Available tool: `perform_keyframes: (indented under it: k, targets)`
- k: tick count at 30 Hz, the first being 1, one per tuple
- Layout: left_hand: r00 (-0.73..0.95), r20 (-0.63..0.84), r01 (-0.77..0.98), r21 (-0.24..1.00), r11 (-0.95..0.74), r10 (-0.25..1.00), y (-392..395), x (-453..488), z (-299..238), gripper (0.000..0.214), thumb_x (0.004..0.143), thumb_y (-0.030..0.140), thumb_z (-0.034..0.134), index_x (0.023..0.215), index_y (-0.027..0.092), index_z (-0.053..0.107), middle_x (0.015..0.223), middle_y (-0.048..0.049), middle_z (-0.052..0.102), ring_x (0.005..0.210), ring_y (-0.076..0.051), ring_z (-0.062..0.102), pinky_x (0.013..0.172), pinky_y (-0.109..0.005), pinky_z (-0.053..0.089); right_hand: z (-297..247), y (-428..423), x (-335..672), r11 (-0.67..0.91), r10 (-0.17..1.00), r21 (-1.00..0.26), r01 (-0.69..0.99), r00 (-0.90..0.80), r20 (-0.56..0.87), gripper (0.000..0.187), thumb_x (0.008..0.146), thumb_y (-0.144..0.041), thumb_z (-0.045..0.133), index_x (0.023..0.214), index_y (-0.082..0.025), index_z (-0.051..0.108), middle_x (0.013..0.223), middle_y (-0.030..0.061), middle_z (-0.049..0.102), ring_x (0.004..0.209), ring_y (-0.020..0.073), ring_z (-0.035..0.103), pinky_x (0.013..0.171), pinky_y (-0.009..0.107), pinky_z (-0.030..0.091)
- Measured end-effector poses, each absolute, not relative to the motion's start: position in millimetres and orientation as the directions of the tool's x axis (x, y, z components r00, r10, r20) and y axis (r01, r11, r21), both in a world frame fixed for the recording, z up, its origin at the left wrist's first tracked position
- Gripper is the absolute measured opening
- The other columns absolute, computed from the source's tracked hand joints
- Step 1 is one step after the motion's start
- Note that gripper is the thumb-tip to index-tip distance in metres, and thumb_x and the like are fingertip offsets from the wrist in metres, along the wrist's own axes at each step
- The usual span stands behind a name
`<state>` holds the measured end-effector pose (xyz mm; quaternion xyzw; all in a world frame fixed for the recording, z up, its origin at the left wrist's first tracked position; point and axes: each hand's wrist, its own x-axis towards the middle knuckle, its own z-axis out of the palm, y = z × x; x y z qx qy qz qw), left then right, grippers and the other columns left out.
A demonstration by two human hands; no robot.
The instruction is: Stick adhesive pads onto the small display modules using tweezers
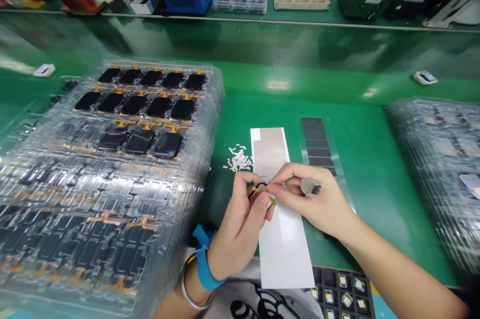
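Observation:
My left hand (242, 224) is closed around a small dark part with an orange flex cable (271, 200), pinched between thumb and fingers. Most of that part is hidden by the fingers. From the right, my right hand (322, 204) meets it, with thumb and forefinger pressed together at the cable. A hand tool with a grey, dark-tipped end (310, 187) sticks out of the right hand; its working end is hidden. Beneath both hands lies a long white sheet (287, 264) with a greyish-beige upper section. Left of the sheet is a scatter of small white pieces (240, 160).
Stacked clear trays (210, 109) of black screens with orange cables fill the left side. More clear trays (431, 144) stand at right. A strip of dark rectangles (315, 136) lies beyond my right hand. Near my lap sits a black compartment tray (354, 304); a shelf (240, 16) runs behind.

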<state>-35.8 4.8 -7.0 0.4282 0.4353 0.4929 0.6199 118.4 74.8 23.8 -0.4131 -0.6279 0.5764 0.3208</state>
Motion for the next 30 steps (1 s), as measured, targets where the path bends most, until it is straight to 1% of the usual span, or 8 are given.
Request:
perform_keyframes:
  k: [5, 9, 16, 19, 22, 25, 27, 30]
  targets:
    - [0.133, -0.079, -0.22, 0.97, 0.107, 0.988, 6, -35, -8, 0.014, 0.109, 0.039, 0.042, 0.108, 0.025, 0.041, 0.072, 0.0066, 0.046, 0.062, -0.01, 0.042, 0.058, -0.019, 0.038, 23, 73, 118, -0.029, 0.873, -0.996, 0.083, -0.484, -0.066, 0.025, 0.087, -0.04, 0.076, 0.078, -0.018, 0.067, 0.061, 0.0005, 0.071, 0.048, 0.0089, 0.057, 0.046, 0.022, 0.036]
    - [0.124, -0.07, -0.199, 0.975, 0.094, 0.99, 7, -35, -8, 0.014, 0.11, 0.038, 0.041, 0.108, 0.025, 0.041, 0.071, 0.0068, 0.045, 0.061, -0.009, 0.042, 0.057, -0.018, 0.039, 25, 74, 118, -0.008, 0.869, -0.998, 0.062, -0.493, -0.037, 0.02, 0.087, -0.034, 0.076, 0.077, -0.018, 0.067, 0.059, -0.0008, 0.07, 0.045, 0.0069, 0.051, 0.045, 0.021, 0.035]
    - [0.104, -0.081, -0.191, 0.977, 0.1, 0.991, 7, -34, -8, 0.018, 0.108, 0.041, 0.045, 0.106, 0.025, 0.039, 0.072, 0.0062, 0.045, 0.059, -0.01, 0.042, 0.051, -0.016, 0.036, 26, 75, 117, -0.012, 0.88, -0.996, 0.089, -0.473, -0.053, 0.025, 0.087, -0.038, 0.074, 0.073, -0.019, 0.067, 0.054, -0.0033, 0.062, 0.042, 0.0059, 0.042, 0.044, 0.022, 0.032]
    - [0.083, -0.108, -0.183, 0.976, 0.122, 0.991, 7, -34, -7, 0.018, 0.106, 0.04, 0.049, 0.106, 0.025, 0.039, 0.076, 0.0047, 0.048, 0.062, -0.01, 0.046, 0.05, -0.016, 0.037, 21, 76, 118, -0.016, 0.885, -0.992, 0.126, -0.46, -0.073, 0.02, 0.083, -0.035, 0.077, 0.074, -0.018, 0.07, 0.061, -0.0017, 0.065, 0.048, 0.0073, 0.048, 0.048, 0.023, 0.035]
    - [0.093, -0.075, -0.114, 0.99, 0.086, 0.993, 8, -35, -6, 0.011, 0.108, 0.034, 0.044, 0.105, 0.025, 0.039, 0.075, 0.0044, 0.051, 0.064, -0.011, 0.051, 0.054, -0.019, 0.041, 19, 83, 126, -0.002, 0.9, -0.982, 0.189, -0.428, -0.084, 0.019, 0.084, -0.038, 0.074, 0.081, -0.019, 0.073, 0.073, 0.001, 0.068, 0.057, 0.0101, 0.053, 0.053, 0.024, 0.04]
    - [0.121, 0.002, 0.104, 0.994, -0.015, 0.993, 10, -35, -3, 0.006, 0.109, 0.027, 0.04, 0.104, 0.023, 0.043, 0.081, 0.0002, 0.062, 0.076, -0.015, 0.063, 0.07, -0.027, 0.05, 20, 93, 140, 0.042, 0.948, -0.978, 0.204, -0.316, -0.025, 0.034, 0.093, -0.051, 0.063, 0.081, -0.021, 0.073, 0.079, 0.0021, 0.066, 0.072, 0.0135, 0.058, 0.067, 0.026, 0.047]
    - [0.18, 0.064, 0.282, 0.953, -0.114, 0.982, 12, -34, -3, 0.006, 0.107, 0.023, 0.041, 0.108, 0.022, 0.047, 0.099, -0.0067, 0.07, 0.094, -0.021, 0.068, 0.084, -0.037, 0.052, 20, 98, 150, 0.088, 0.973, -0.967, 0.238, -0.229, 0.032, 0.045, 0.096, -0.058, 0.057, 0.075, -0.021, 0.071, 0.081, 0.0028, 0.064, 0.08, 0.0144, 0.059, 0.073, 0.026, 0.049]
    - [0.306, 0.151, 0.449, 0.848, -0.282, 0.94, 16, -30, -3, 0.009, 0.105, 0.018, 0.043, 0.111, 0.02, 0.049, 0.128, -0.0158, 0.068, 0.13, -0.031, 0.058, 0.102, -0.051, 0.05, 14, 98, 160, 0.07, 0.991, -0.956, 0.286, -0.126, 0.034, 0.051, 0.092, -0.065, 0.058, 0.072, -0.019, 0.068, 0.077, 0.0026, 0.063, 0.065, 0.0114, 0.059, 0.06, 0.024, 0.049]
